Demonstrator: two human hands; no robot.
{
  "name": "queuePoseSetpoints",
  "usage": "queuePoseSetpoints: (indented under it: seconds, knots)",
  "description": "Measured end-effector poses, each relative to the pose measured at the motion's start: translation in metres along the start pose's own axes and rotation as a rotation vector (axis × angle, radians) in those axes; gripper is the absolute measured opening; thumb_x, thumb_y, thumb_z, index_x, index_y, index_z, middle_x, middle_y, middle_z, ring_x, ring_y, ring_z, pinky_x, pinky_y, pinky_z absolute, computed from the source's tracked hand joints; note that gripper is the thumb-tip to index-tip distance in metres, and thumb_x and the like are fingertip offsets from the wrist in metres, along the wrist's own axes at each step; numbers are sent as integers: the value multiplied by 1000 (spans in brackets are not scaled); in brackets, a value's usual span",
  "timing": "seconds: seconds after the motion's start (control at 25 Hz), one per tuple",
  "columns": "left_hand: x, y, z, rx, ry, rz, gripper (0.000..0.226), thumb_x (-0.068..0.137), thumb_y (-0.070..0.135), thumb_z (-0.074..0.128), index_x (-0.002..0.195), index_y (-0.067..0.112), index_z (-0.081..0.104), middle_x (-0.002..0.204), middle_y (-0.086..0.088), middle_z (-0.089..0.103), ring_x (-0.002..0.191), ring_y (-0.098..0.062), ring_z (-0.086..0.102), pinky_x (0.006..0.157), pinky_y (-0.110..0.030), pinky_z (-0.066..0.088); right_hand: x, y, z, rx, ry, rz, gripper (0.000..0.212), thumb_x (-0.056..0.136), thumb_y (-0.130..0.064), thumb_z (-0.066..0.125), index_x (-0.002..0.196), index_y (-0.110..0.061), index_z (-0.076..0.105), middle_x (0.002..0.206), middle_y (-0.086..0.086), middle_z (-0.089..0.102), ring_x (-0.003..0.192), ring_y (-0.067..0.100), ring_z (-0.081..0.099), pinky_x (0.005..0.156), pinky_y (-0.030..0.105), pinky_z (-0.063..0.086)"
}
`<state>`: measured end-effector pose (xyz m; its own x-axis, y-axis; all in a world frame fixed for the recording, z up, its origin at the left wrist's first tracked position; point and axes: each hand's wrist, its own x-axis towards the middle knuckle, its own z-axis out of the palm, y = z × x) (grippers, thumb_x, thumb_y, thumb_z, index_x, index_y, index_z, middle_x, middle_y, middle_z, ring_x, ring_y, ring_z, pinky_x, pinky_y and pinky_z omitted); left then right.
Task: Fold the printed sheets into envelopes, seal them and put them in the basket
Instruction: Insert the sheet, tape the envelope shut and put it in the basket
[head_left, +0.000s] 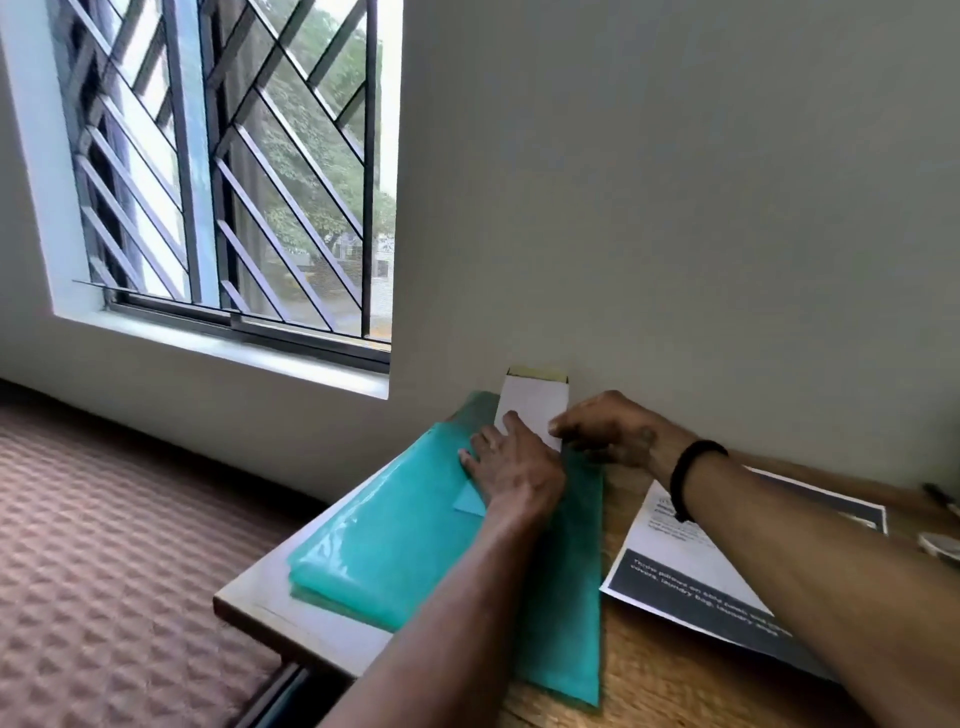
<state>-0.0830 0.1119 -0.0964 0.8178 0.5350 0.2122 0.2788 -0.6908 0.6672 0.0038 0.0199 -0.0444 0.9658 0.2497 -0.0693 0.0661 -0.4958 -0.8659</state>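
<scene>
Against the wall, both hands, left hand (511, 462) flat, right hand (605, 428) apparently pinching, on a white envelope (535, 402) (printed sheet (691, 558) text blurred).

A barred window (228, 171) sits in a pale wall (675, 182), trees outside. Patterned carpet (104, 545) covers the floor. A wooden table (644, 675) stands against the wall

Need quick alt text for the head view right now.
Both hands work a white envelope lying on teal plastic folders at the wooden table's far edge: left hand presses it, right hand pinches its edge. Printed sheets lie right.
</scene>
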Motion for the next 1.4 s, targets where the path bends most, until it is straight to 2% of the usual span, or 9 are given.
queuePoseSetpoints:
  seconds: [0.12, 0.36, 0.56, 0.68, 0.76, 0.92, 1.08, 1.28, 1.4]
  knots:
    - [0, -1, -2, -76, 58, -27, 54, 101, 25, 50, 152, 13, 37, 154, -20, 44, 147, -40, 36, 127, -56, 20, 7, -2, -9, 185, 135, -93, 24, 81, 0, 83, 104, 2, 79, 91, 14, 76, 67, 17, 63, 57, 26, 55]
    - [2, -5, -11, -185, 117, -9, 47, 98, 15, 49, 144, 8, 44, 139, -21, 59, 130, -41, 54, 111, -46, 42, 12, -10, -60, 831, 400, -206, 4, 88, 3, 75, 89, 0, 73, 94, 19, 74, 81, 29, 72, 90, 49, 61]
    - [7, -1, -21, -311, 285, -27, 45, 110, 41, 36, 132, 7, 55, 129, -25, 65, 118, -42, 61, 99, -46, 47, -14, -2, -114, 1156, 466, -234, 16, 87, 12, 71, 80, -1, 64, 92, 17, 69, 95, 31, 68, 61, 34, 65]
    - [4, 10, -27, -446, 278, 29, 69, 111, 54, 22, 114, 3, 68, 121, -22, 71, 97, -33, 65, 86, -42, 49, -47, 35, -113, 1048, 305, -149, 9, 88, 11, 70, 92, 4, 67, 107, 22, 71, 98, 30, 70, 58, 31, 65]
    - [-2, 21, -27, -696, 94, 97, 80, 108, 62, 21, 104, 1, 74, 104, -21, 77, 87, -33, 72, 84, -45, 59, -71, 73, -109, 928, 181, -80, 12, 90, 7, 70, 101, 4, 69, 107, 21, 73, 96, 31, 71, 61, 32, 65]
    - [-19, 30, -16, -573, -232, 384, 57, 105, 57, 46, 96, 8, 74, 77, -11, 79, 68, -22, 78, 73, -43, 67, -120, 133, -128, 796, 130, -51, 22, 87, 6, 72, 108, 1, 73, 100, 16, 80, 88, 28, 78, 62, 28, 64]
    - [-42, 42, 7, -406, -437, 540, 44, 101, 53, 58, 105, 13, 75, 79, -4, 81, 67, -18, 79, 64, -31, 65, -153, 156, -162, 654, 100, -75, 34, 81, 3, 78, 115, 0, 73, 112, 16, 79, 94, 26, 79, 72, 31, 65]
    - [-50, 54, 20, -713, -697, 465, 40, 93, 43, 75, 121, 14, 75, 108, -7, 81, 95, -26, 80, 75, -34, 64, -163, 143, -167, 534, 6, -217, 44, 76, -5, 86, 115, 5, 67, 109, 19, 79, 98, 33, 78, 73, 34, 65]
    - [-26, 49, 5, -914, -669, 320, 35, 91, 22, 80, 122, 9, 74, 113, -14, 79, 96, -26, 80, 77, -34, 64, -157, 139, -183, -8, 196, -360, 35, 78, -30, 90, 104, -16, 71, 96, 4, 81, 86, 19, 79, 70, 34, 65]
